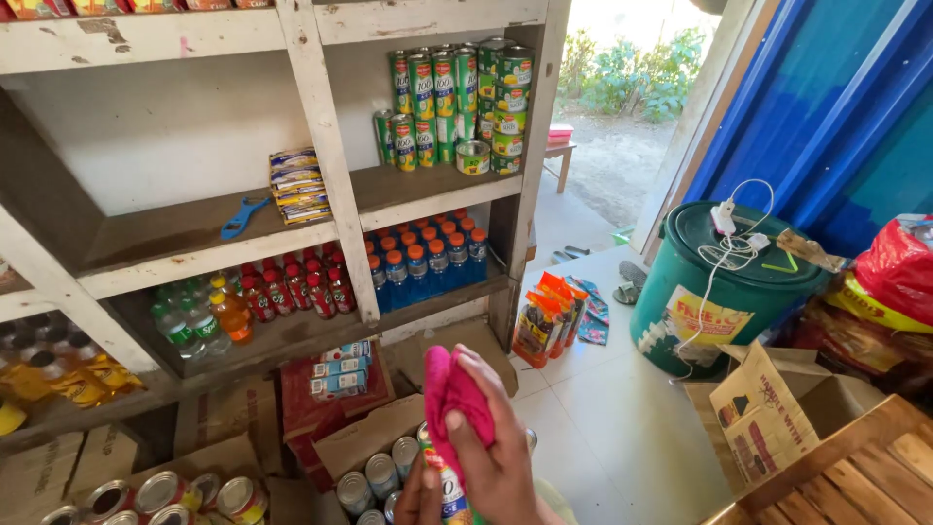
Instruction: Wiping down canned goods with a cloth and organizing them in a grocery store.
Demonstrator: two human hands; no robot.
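Observation:
My right hand presses a pink cloth against the top of a tall drink can at the bottom middle of the head view. My left hand grips that can from below; only its fingers show at the frame's edge. Right under the hands an open cardboard box holds several more cans, silver tops up.
A white wooden shelf carries stacked green cans, packets, blue scissors and rows of bottled drinks. Loose tins lie at bottom left. A green lidded bin with a charger, cardboard boxes, snack packs and an open doorway are on the right.

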